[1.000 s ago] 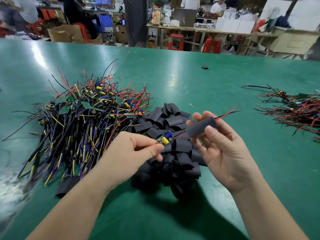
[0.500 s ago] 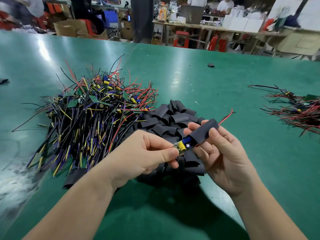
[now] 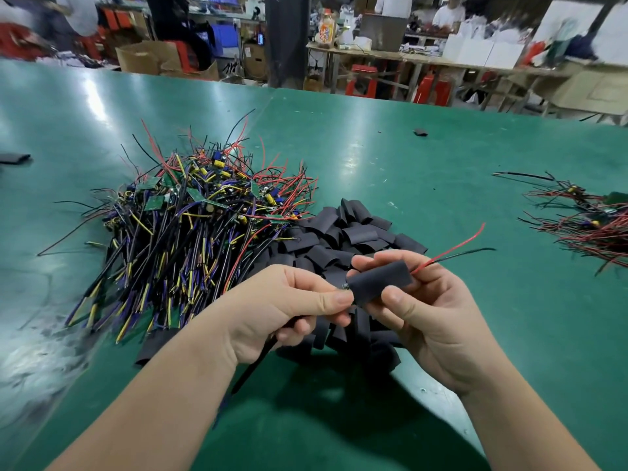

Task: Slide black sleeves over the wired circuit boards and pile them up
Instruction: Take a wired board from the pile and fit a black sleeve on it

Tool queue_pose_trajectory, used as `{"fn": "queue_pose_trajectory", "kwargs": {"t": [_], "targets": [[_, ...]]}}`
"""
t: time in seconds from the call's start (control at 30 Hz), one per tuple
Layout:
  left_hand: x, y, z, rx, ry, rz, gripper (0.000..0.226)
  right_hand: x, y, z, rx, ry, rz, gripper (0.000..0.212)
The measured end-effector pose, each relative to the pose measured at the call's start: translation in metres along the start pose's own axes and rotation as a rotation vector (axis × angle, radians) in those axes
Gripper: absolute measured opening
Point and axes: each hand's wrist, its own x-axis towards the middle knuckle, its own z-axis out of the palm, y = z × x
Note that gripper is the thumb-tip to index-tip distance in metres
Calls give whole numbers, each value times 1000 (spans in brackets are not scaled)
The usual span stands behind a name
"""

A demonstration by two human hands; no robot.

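Pinching sleeved board [image 3: 379,280] over sleeve pile [image 3: 356,232]

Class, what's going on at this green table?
A person is sleeving a wired circuit board. The right hand holds a black sleeve, with red and black wires poking out its far end. The left hand pinches the board's near end, nearly covered. Unsleeved boards lie heaped left; loose sleeves are piled beside them.

view: head | faces forward and down | close above green table [image 3: 441,147]
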Motion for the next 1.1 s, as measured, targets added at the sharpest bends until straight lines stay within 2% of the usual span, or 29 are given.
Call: {"fn": "queue_pose_trajectory", "kwargs": {"t": [0.1,0.27,0.4,0.5,0.6,0.63,0.7,0.77,0.8,0.83,0.9,0.97,1.03,1.1], "targets": [[5,-3,1,-40,100,-12,13,2,2,-1,-7,22,-18,36],[7,-4,5,-64,120,32,6,6,6,-7,2,138,-7,39],[12,-10,10,-80,223,45,27,6,11,-2,59,78,42,51],[14,-13,16,-80,280,88,24,5,16,4,62,87,50,56],[12,-7,14,-73,267,160,22,10,3,0,160,186,32,40],[11,-5,10,-38,315,212,22,12,-7,-7,180,256,24,32],[10,-5,-5,246,587,371,19,17,-30,-29,132,468,23,22],[10,-7,-25,813,947,521,10,16,-50,-58,-180,680,27,22],[10,-8,-33,1057,1051,535,7,15,-56,-74,-398,756,34,25],[10,-9,-39,1217,1094,470,17,12,-60,-90,-587,816,51,29],[13,-12,-49,1402,1090,225,33,9,-61,-117,-848,920,128,41],[18,-16,-55,1536,1079,53,35,5,-58,-132,-1168,968,251,48],[24,-17,-59,1570,1111,29,30,1,-55,-139,-1385,944,349,53],[30,-15,-61,1583,1171,13,29,-1,-53,-137,-1453,920,351,51]]}}
